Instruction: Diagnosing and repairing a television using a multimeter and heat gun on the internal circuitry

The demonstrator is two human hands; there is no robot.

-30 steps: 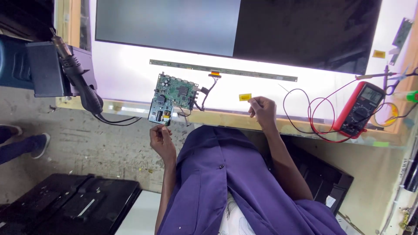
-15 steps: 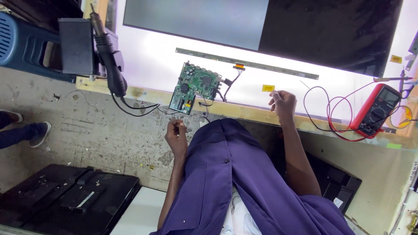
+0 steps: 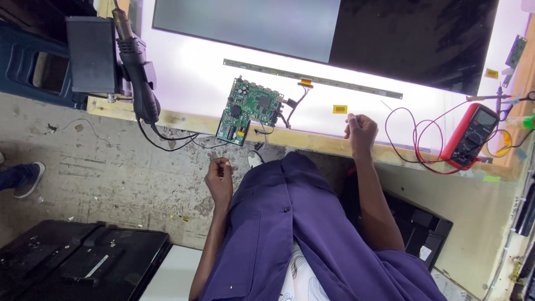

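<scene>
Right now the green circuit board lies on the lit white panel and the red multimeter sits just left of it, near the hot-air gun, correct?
Not quite. In the head view the red multimeter sits far right of the green circuit board, away from the hot-air gun. The board does lie on the lit white panel.

Circuit board [image 3: 249,110] on bench edge; multimeter [image 3: 471,136] far right; hot-air gun [image 3: 137,61] left.

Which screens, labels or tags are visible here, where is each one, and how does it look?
Large display panel: at the top of the lit white table, flat, grey and black.
Multimeter screen: on the red multimeter at right, small, grey.
Yellow tag: on the lit surface by the right hand, small rectangle.
Second yellow tag: upper right, small.
</scene>
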